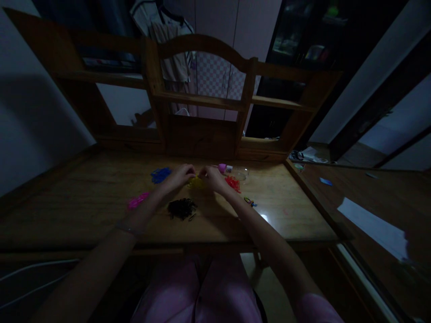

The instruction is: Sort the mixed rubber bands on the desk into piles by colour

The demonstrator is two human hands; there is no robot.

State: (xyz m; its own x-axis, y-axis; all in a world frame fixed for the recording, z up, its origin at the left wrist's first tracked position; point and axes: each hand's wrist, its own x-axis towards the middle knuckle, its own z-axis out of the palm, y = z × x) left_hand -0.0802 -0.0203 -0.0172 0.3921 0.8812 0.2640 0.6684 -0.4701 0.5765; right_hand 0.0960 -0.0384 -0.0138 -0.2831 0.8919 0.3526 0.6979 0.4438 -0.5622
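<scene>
My left hand [180, 176] and my right hand [211, 176] meet over a small yellow pile of bands [195, 183] at the middle of the wooden desk [84, 197]. Both hands have their fingers pinched together; what they pinch is too small to name in the dim light. Around them lie a blue pile [160, 174], a pink pile [137, 200], a black pile [182, 208] and a red pile [233, 183].
A purple-and-white small object [224, 168] and a clear lid or dish [241, 172] lie behind the right hand. A small multicoloured piece [250, 202] sits right of the piles. A wooden hutch [202, 103] rises at the desk's back. White paper [373, 226] lies at the right.
</scene>
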